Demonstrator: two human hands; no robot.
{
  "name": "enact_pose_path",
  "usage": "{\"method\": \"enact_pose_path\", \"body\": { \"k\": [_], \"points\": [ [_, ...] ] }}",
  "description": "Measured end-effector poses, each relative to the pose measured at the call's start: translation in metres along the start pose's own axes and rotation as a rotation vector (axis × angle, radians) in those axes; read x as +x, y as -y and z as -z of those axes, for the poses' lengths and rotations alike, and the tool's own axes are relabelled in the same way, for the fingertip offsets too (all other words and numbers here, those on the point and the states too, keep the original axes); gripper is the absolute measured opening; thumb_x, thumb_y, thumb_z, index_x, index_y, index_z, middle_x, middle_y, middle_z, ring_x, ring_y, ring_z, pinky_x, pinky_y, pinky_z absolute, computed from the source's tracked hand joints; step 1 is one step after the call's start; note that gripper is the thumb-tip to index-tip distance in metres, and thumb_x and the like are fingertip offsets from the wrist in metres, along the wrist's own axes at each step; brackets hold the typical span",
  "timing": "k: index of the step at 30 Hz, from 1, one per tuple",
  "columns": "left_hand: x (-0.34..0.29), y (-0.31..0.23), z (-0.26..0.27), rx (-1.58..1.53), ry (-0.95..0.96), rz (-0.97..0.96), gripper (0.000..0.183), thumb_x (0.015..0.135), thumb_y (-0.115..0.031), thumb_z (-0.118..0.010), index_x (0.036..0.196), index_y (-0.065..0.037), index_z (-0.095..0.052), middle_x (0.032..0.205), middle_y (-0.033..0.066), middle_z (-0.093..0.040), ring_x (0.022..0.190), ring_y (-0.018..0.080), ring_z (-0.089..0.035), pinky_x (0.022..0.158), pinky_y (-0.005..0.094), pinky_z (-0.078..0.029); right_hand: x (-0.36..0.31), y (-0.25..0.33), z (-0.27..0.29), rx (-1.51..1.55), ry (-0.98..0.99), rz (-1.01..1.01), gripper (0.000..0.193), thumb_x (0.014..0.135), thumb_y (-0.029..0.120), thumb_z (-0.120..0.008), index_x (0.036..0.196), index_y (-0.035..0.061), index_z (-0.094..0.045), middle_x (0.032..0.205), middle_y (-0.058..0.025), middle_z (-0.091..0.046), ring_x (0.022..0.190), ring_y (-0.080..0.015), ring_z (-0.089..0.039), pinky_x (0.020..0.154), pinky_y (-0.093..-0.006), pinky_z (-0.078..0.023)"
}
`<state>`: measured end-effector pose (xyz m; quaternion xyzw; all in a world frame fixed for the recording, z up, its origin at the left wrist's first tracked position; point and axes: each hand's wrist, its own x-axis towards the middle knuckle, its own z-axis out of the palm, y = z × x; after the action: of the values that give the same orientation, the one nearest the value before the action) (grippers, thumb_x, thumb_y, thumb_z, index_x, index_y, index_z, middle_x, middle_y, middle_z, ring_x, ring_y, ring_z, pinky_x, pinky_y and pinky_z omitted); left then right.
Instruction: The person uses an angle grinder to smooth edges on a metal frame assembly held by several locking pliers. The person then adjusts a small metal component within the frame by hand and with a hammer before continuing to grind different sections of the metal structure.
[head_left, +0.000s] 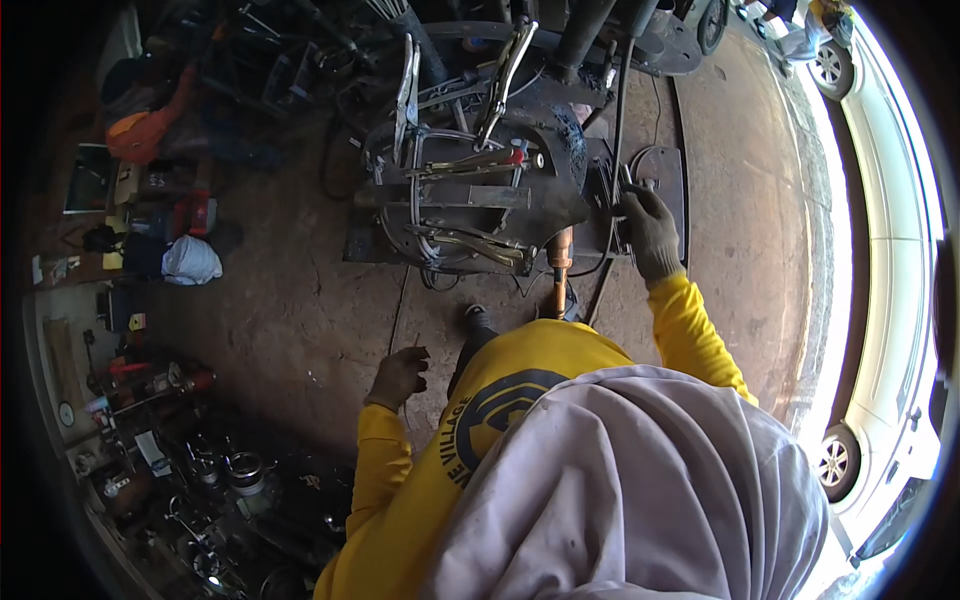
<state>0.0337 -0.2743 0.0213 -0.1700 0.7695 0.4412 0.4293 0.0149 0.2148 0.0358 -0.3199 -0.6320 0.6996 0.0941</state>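
On surface [360, 247]: 4 locking pliers [500, 88], bent rods [415, 197]
Left hand [398, 376]: loosely curled, part-open
Right hand [650, 230]: at slim pieces [606, 192]; grip cannot be told

Grey-brown gloved hands [652, 238], yellow sleeves [690, 328], silver pliers [505, 82], copper-coloured tool [561, 262], white car [890, 240]

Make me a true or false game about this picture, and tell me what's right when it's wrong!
1. The right hand wears a glove. True.
2. There is only one clamp. False: there are several clamps.
3. The sleeves are yellow. True.
4. The car is black. False: the car is white.
5. The right hand is higher in the picture than the left hand. True.
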Motion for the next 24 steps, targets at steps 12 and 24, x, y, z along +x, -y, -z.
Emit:
{"method": "enact_pose_path", "body": {
  "k": [12,24],
  "points": [
    [-0.039,-0.176,0.088,-0.040,0.384,-0.936,0.044,0.101,0.003,-0.052,0.144,-0.004,-0.046,0.133,0.0104,-0.059,0.103,0.0179,-0.069,0.083,0.0306,-0.062,-0.150,-0.040,-0.048,0.181,-0.303,0.039,0.029,0.102,0.016,-0.059,0.126,0.0016,-0.062,0.093,-0.0075,-0.070,0.066,-0.0093,-0.060,0.057,-0.0232,-0.050],
    [0.013,-0.188,0.072,-0.254,1.037,-0.859,0.020,0.097,0.010,-0.054,0.107,-0.007,-0.053,0.127,0.0153,-0.066,0.100,0.0272,-0.072,0.084,0.0383,-0.064,-0.250,-0.036,-0.147,0.075,-0.404,-0.025,0.030,0.100,0.017,-0.063,0.126,0.0016,-0.063,0.097,-0.0034,-0.070,0.078,-0.0093,-0.063,0.069,-0.0252,-0.052]
  ]
}}
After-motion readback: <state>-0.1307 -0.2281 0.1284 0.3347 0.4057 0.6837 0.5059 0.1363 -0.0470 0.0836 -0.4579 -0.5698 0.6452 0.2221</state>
